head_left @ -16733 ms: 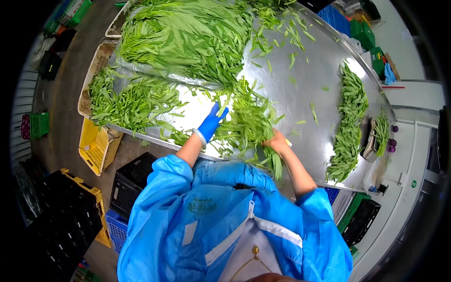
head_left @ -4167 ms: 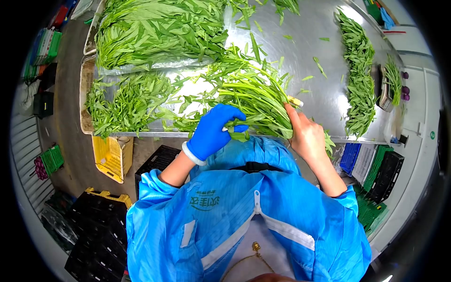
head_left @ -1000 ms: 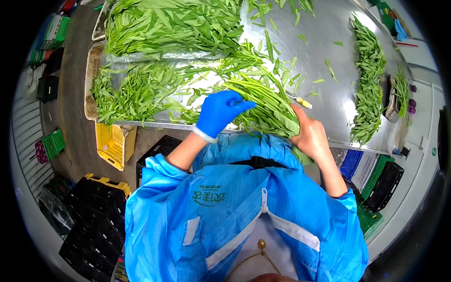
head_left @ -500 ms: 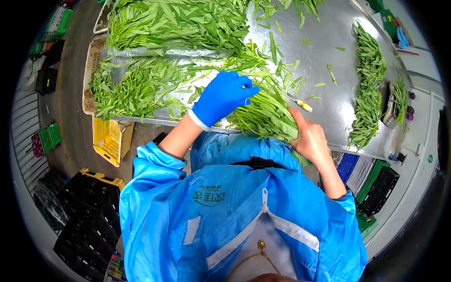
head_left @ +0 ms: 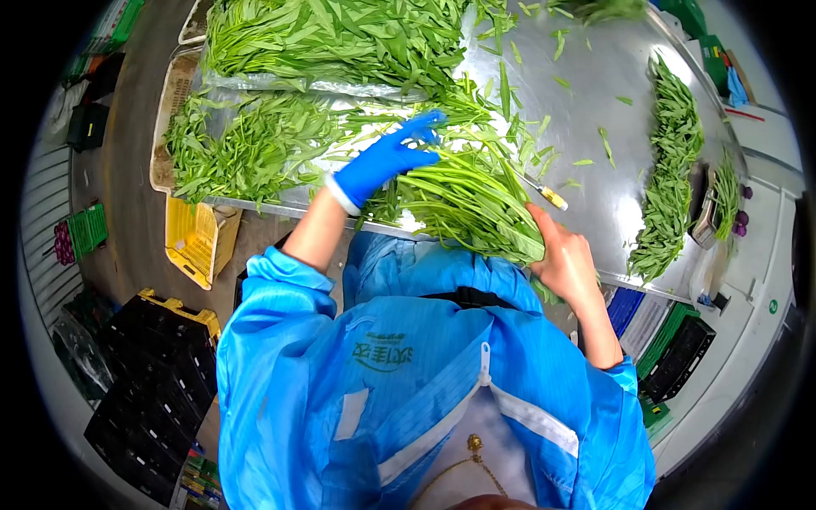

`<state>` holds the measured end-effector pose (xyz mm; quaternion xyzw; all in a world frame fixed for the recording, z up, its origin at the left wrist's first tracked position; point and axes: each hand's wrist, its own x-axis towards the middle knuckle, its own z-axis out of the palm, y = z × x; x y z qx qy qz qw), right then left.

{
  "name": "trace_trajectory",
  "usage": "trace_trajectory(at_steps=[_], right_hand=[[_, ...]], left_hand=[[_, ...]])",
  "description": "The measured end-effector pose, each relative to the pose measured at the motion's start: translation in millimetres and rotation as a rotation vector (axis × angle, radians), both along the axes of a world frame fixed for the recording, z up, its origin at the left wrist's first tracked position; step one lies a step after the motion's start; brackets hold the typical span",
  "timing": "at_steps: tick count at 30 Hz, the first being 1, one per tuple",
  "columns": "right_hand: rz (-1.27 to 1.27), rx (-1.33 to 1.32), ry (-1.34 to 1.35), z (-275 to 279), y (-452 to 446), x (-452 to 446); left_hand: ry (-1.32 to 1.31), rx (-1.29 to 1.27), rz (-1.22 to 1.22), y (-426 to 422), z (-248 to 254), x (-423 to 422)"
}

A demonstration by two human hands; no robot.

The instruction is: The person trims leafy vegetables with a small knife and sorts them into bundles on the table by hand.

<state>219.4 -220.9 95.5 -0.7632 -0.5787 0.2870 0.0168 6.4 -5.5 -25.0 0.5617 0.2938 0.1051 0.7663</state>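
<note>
A bundle of long-stemmed leafy greens [head_left: 476, 200] lies along the near edge of the metal table. My bare right hand [head_left: 563, 259] is wrapped round its leafy right end. At the stem end, my left hand [head_left: 391, 161], in a blue glove, has its fingers stretched and apart. Its thumb side is close to the stems; whether it touches them I cannot tell. Just beyond the bundle, a knife with a yellow-and-white handle [head_left: 552, 197] rests on the table, its blade partly covered by greens.
A large pile of greens [head_left: 340, 42] fills the far left, with looser greens [head_left: 246, 149] nearer. A long row of greens [head_left: 667, 178] lies on the right of the metal table [head_left: 586, 110]. A yellow crate [head_left: 200, 242] stands below left; black crates [head_left: 157, 374] are stacked behind.
My left hand has gone from fingers curled together over the stems to spread fingers, slightly further left. My right hand keeps its hold. Blurred greens now show at the top right.
</note>
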Motion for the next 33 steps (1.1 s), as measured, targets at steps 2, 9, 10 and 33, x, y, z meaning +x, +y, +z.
trace_trajectory(at_steps=[2,9,10,33], right_hand=[[0.017,-0.02,-0.002,-0.2,1.8,0.2],[-0.294,-0.064,0.325,4.9,-3.1,8.5],[-0.325,-0.04,0.369,4.0,-7.4,11.8],[-0.766,0.057,0.843,-17.9,-11.3,15.9]], left_hand=[[-0.059,0.129,-0.046,-11.1,-16.7,9.2],[-0.005,-0.08,0.635,38.1,-34.1,-18.5],[0.026,-0.056,0.471,45.1,-35.7,-29.0],[0.188,0.796,0.136,-65.9,-2.8,30.6]])
